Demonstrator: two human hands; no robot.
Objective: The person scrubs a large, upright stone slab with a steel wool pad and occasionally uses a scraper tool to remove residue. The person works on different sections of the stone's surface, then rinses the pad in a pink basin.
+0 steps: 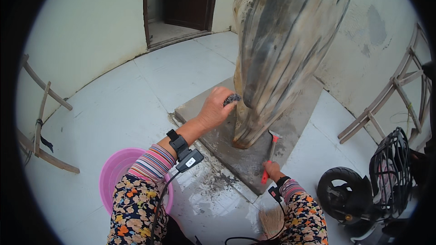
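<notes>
A tall streaked stone rises from a grey slab before me. My left hand is closed around a dark scouring pad beside the stone's left edge, low down. My right hand, at the slab's right front, grips a long-handled scraper with red parts. The scraper's metal head is near the stone's foot. Whether the pad touches the stone I cannot tell.
A pink basin is partly behind my left sleeve. A straw broom lies by my right sleeve. Wet grit lines the slab's front. To the right are a wheeled vehicle's black basket and a wooden frame; wooden poles are at left.
</notes>
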